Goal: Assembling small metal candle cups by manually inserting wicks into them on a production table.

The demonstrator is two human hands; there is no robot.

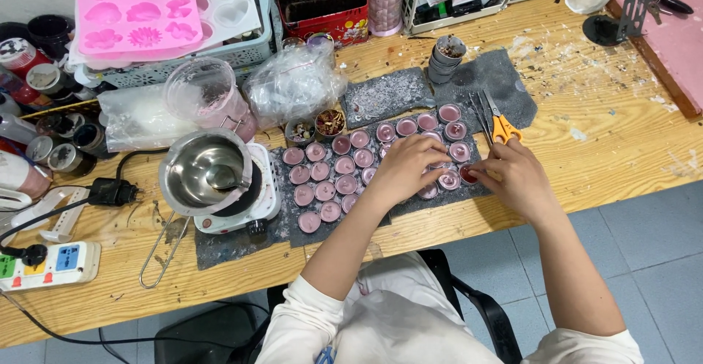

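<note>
Several small round cups of pink wax lie in rows on a dark grey mat on the wooden table. My left hand rests palm down over the cups in the middle of the group, fingers spread on them. My right hand is at the right end of the rows, its fingertips pinching a small red wax cup. Whether the left hand grips any cup is hidden under the palm.
A steel melting pot sits on a small white electric hotplate at the left. Orange-handled scissors lie behind my right hand. Pink silicone moulds, plastic bags, jars and a power strip crowd the back and left.
</note>
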